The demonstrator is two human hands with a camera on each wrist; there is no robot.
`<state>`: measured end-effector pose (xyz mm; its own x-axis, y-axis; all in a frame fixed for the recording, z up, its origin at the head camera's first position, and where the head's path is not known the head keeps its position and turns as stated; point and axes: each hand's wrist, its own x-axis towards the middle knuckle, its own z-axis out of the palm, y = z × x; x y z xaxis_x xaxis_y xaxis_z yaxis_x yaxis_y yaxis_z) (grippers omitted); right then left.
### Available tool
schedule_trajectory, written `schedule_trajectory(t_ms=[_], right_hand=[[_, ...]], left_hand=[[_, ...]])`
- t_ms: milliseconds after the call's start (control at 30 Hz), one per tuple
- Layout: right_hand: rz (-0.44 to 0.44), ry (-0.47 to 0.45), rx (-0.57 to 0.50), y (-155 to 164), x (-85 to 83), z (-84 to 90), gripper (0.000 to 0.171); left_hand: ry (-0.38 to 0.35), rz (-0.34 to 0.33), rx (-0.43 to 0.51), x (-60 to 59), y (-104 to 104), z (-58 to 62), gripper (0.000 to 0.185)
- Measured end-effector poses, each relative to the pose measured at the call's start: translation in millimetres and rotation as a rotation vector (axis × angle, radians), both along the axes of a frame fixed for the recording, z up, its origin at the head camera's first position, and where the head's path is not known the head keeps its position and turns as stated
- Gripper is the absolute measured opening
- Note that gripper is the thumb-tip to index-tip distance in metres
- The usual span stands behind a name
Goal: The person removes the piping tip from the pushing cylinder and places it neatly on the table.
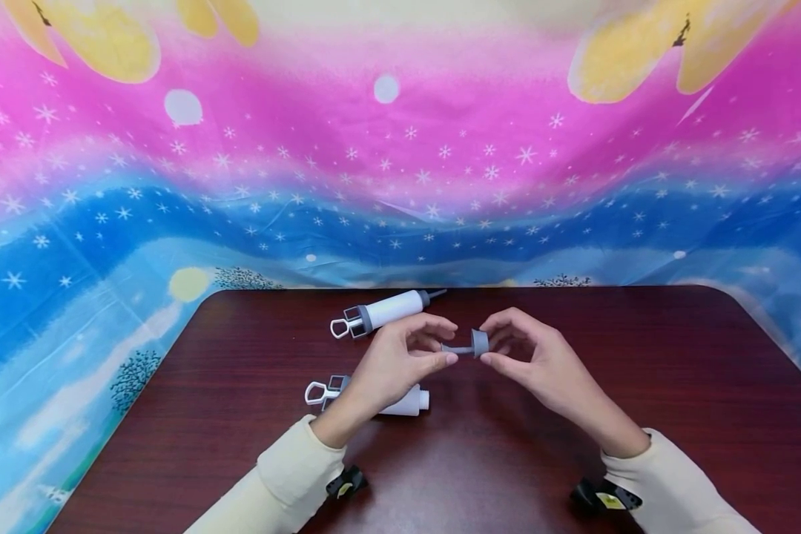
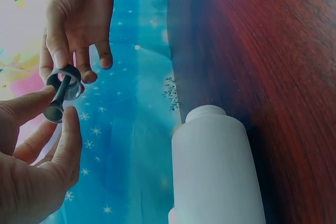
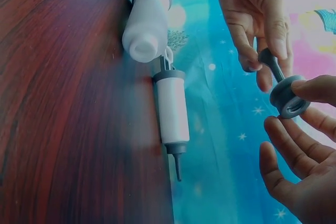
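A small grey nozzle [image 1: 470, 347] hangs above the table between both hands. My left hand [image 1: 442, 343] pinches its thin tip between thumb and forefinger. My right hand [image 1: 491, 345] pinches the wide ring end. The left wrist view shows the nozzle [image 2: 63, 90] end-on between my left hand [image 2: 58, 107] and the right hand [image 2: 79, 19]. In the right wrist view the ring [image 3: 286, 95] sits in my right hand [image 3: 292, 106], with the left hand [image 3: 257, 24] on the stem.
A white syringe with a grey nozzle [image 1: 387, 311] lies at the back of the dark wooden table [image 1: 574, 460]. A second white barrel with a bare neck [image 1: 407, 404] lies under my left forearm. A bright starry cloth [image 1: 400, 185] hangs behind.
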<state>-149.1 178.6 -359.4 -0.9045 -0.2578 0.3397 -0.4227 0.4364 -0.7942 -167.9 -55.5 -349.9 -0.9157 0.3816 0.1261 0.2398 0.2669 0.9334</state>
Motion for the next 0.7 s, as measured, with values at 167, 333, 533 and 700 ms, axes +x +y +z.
schedule_trajectory(t_ms=[167,333,533,700], right_hand=[[-0.017,-0.005,0.012,4.7,0.3,-1.7,0.029],[-0.03,0.004,0.029,8.8,1.3,-3.6,0.029],[-0.05,-0.01,0.047,15.1,3.6,-3.5,0.029],[-0.059,-0.022,0.069,20.4,4.4,-5.2,0.029]], left_hand=[[0.057,-0.004,-0.015,1.3,-1.7,-0.7,0.027],[0.163,-0.016,-0.055,2.5,-0.9,-3.8,0.026],[0.285,-0.01,-0.147,3.5,-0.3,-4.4,0.025],[0.344,-0.009,-0.19,1.8,0.1,-6.3,0.024]])
